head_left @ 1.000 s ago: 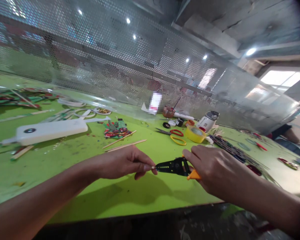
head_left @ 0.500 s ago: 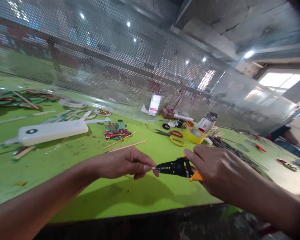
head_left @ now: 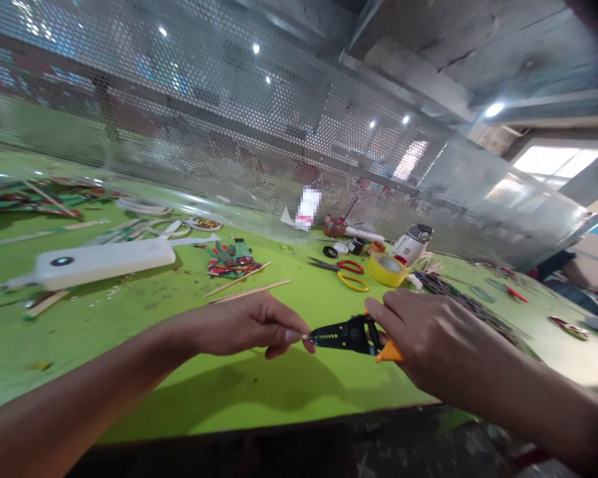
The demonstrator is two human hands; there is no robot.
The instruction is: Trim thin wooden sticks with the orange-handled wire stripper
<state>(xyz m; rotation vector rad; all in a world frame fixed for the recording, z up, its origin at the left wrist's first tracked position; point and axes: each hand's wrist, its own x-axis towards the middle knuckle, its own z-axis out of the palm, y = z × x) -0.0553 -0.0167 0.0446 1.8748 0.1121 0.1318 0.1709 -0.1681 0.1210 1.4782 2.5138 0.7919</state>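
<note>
My right hand [head_left: 421,332] is closed around the orange handles of black-jawed wire strippers [head_left: 343,334], whose tip points left. At that tip, the thumb and fingers of my left hand [head_left: 249,325] pinch a small pale piece, perhaps a stick end [head_left: 305,337]; most of it is hidden by the fingers. The jaw tip touches or nearly touches this piece. Both hands are just above the green table [head_left: 289,398], near its front edge. Behind my left hand lie thin wooden sticks [head_left: 252,291] and a small heap of red and green painted pieces [head_left: 235,259].
Scissors [head_left: 343,269] with red and yellow handles lie beyond the strippers, beside a yellow tape roll [head_left: 386,269]. A white glue-gun-like device [head_left: 107,261] lies at left. Dark thin strips [head_left: 461,299] are behind my right hand. A perforated screen [head_left: 204,126] stands behind the table.
</note>
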